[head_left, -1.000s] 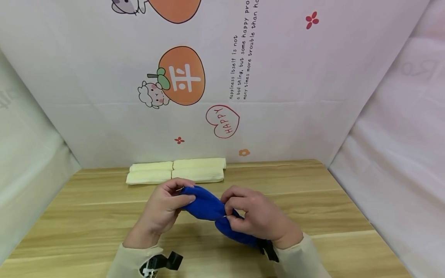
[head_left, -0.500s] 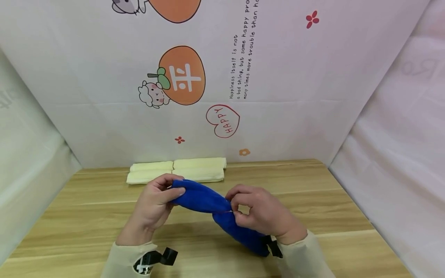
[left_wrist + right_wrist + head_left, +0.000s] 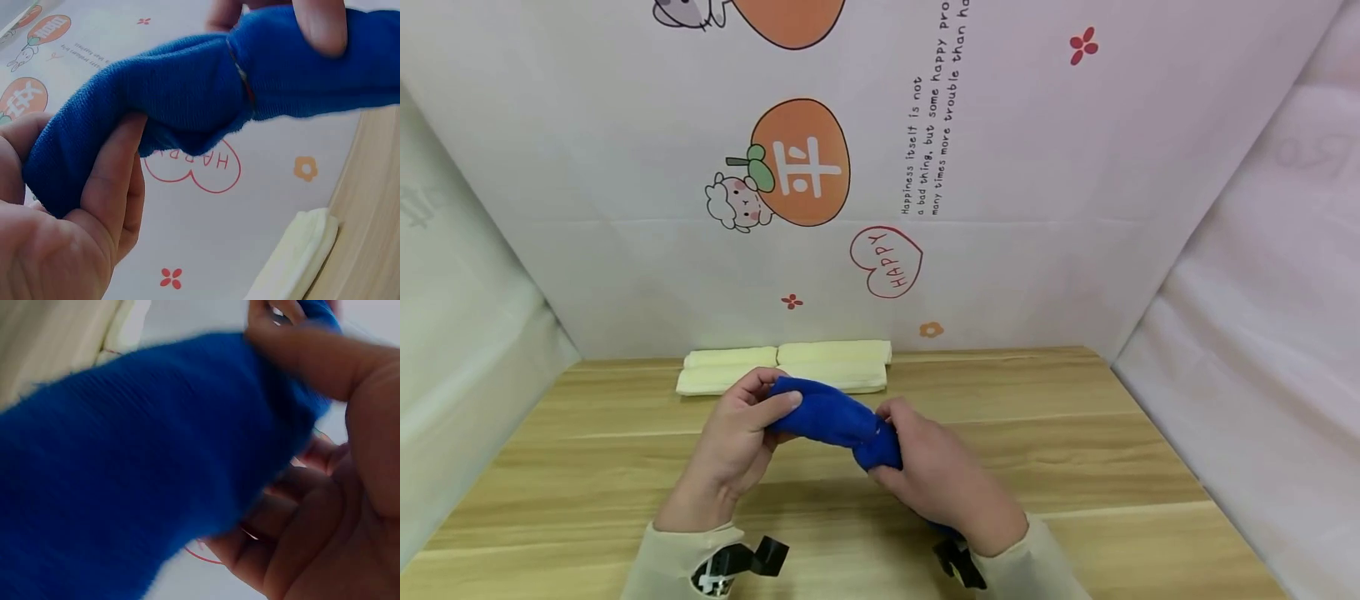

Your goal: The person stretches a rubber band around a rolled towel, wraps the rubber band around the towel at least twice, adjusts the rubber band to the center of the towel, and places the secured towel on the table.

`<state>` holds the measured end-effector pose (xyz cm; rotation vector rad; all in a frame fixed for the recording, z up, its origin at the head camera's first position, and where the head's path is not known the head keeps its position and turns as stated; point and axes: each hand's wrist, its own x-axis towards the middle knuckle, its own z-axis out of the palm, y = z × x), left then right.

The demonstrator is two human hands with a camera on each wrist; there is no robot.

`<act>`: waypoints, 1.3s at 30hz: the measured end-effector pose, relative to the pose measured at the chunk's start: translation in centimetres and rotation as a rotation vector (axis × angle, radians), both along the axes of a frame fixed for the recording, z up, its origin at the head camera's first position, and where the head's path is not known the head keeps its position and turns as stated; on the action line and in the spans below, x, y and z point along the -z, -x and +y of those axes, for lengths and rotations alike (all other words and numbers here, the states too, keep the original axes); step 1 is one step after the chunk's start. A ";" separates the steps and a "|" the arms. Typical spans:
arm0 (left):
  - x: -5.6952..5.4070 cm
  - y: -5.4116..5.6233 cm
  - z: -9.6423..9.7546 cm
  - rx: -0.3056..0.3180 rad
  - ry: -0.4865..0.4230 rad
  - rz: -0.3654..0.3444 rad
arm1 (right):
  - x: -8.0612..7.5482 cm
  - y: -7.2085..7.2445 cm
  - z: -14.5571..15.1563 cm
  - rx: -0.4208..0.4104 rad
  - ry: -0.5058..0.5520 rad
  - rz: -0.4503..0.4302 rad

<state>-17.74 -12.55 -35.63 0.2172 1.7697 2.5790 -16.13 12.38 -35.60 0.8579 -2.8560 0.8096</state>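
A blue rolled towel hangs in the air between both hands, above the wooden table. My left hand pinches its left end, thumb on the near side and fingers behind. My right hand grips it just right of the middle, thumb below and fingers over the top. In the left wrist view a thin band circles the towel and pinches it in slightly. The right wrist view has the loose part of the towel filling the left side, blurred. The right hand covers part of the towel in the head view.
Two pale yellow rolled towels, each cinched at the middle, lie side by side at the table's back edge. The wooden table ends at a printed white backdrop. White cloth walls stand at both sides.
My right hand has gone from pinching at the thin band to gripping the blue towel around its body. My left hand has shifted left and slightly up, still holding the left end.
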 end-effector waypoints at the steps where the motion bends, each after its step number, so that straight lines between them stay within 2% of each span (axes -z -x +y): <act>1: -0.1 0.0 0.0 -0.011 -0.001 -0.009 | 0.1 0.0 -0.1 0.011 0.009 0.014; 3: -0.2 -0.1 0.1 -0.029 0.008 -0.021 | 0.2 0.1 -0.1 0.027 0.038 0.028; 5: -0.2 -0.1 0.1 -0.013 0.038 -0.011 | 0.2 0.3 0.1 0.030 0.074 0.028; 7: -0.3 -0.1 -0.1 0.040 0.077 0.012 | 0.1 0.4 0.4 0.027 0.104 0.019; 10: -0.1 -0.2 -0.3 0.142 0.134 0.084 | 0.0 0.6 0.8 0.024 0.142 -0.042; 13: 0.0 -0.2 -0.3 0.174 0.171 0.126 | -0.1 0.8 1.1 0.006 0.176 -0.119; 16: 0.1 -0.2 0.0 0.117 0.215 0.122 | -0.2 0.8 1.1 -0.006 0.181 -0.186; 19: 0.0 -0.3 0.5 0.020 0.250 0.067 | -0.2 0.6 0.5 0.011 0.124 -0.184; 22: -0.3 -0.4 1.0 -0.054 0.240 -0.008 | 0.2 0.1 -0.7 0.048 0.010 -0.084; 25: -0.7 -0.6 1.3 -0.075 0.217 -0.053 | 1.0 -0.3 -1.7 0.083 -0.075 0.063; 27: -0.9 -0.7 1.4 -0.072 0.223 -0.064 | 1.5 -0.3 -2.0 0.119 -0.075 0.102; 29: -1.0 -0.8 1.2 -0.062 0.233 -0.062 | 1.5 -0.3 -2.0 0.143 -0.013 0.082; 31: -1.0 -0.7 0.9 -0.040 0.254 -0.034 | 1.3 -0.2 -1.7 0.155 0.073 0.025; 33: -1.0 -0.6 0.4 0.009 0.268 0.022 | 1.0 0.0 -1.2 0.148 0.137 -0.014; 37: -0.8 -0.6 -0.4 0.132 0.373 0.176 | 0.3 0.2 -0.5 0.101 0.166 -0.066; 39: -0.7 -0.7 -0.5 0.167 0.434 0.244 | 0.0 0.2 -0.2 0.073 0.159 -0.095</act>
